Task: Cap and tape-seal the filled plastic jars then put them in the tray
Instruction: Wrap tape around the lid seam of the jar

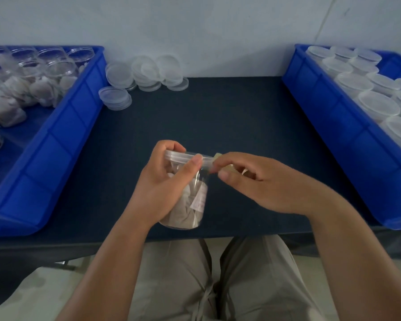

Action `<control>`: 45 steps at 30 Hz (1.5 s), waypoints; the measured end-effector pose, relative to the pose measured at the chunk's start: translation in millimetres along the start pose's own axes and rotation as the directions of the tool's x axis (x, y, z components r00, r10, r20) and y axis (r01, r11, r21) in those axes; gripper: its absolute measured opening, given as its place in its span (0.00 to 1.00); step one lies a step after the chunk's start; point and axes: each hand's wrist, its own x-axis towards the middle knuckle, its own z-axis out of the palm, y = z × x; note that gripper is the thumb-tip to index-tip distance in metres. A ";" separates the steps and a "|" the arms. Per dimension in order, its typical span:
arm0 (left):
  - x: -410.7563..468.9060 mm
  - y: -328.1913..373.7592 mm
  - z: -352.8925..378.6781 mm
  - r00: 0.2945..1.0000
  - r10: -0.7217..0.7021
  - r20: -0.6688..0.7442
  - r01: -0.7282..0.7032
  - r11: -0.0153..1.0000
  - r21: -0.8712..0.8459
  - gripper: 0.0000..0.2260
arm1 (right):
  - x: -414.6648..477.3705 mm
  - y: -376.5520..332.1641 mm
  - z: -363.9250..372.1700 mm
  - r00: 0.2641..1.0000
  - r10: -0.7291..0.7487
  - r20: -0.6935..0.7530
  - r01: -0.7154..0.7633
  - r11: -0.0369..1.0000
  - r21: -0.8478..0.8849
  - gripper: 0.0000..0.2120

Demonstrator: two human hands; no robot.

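The left hand (167, 181) is gripping the capped jar (192, 202). The right hand (255, 181) is pinching the tape (208, 161) at 3 o'clock from the lid (181, 156), touching its rim.

Left tray (63, 140), right tray (333, 126): cut off by frame edges. Tape roll (230, 169): mostly hidden inside right hand (264, 184). Left hand (162, 181) covers left side of jar (196, 181). Label (200, 200) print: illegible.
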 end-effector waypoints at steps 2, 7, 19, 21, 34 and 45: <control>1.3 -1.2 -4.4 0.999 -0.034 -0.009 0.034 0.999 -0.040 0.21 | -4.1 0.5 -9.1 0.998 -0.015 0.068 0.012 0.999 0.044 0.22; -1.5 3.3 -11.1 0.994 -0.077 0.079 0.086 0.989 -0.123 0.22 | -3.6 4.7 -17.4 0.994 0.010 0.107 -0.009 1.000 -0.011 0.20; 0.7 4.7 -15.6 0.955 -0.158 0.250 0.248 0.890 -0.384 0.41 | 9.8 12.1 -9.3 0.997 0.031 0.071 -0.035 0.998 0.057 0.19; 2.1 6.0 -14.8 0.953 -0.113 0.280 0.223 0.889 -0.400 0.38 | 11.7 12.1 -8.2 0.996 0.045 0.077 -0.050 0.997 0.064 0.20; 7.4 6.0 -11.8 0.986 -0.122 0.111 0.144 0.964 -0.222 0.27 | 9.0 6.0 16.5 0.983 0.113 -0.148 -0.094 0.987 0.130 0.25; -2.6 15.2 9.9 0.993 0.013 -0.116 0.011 0.980 0.201 0.23 | 6.1 -2.1 42.1 0.952 0.172 -0.252 -0.145 0.982 0.124 0.23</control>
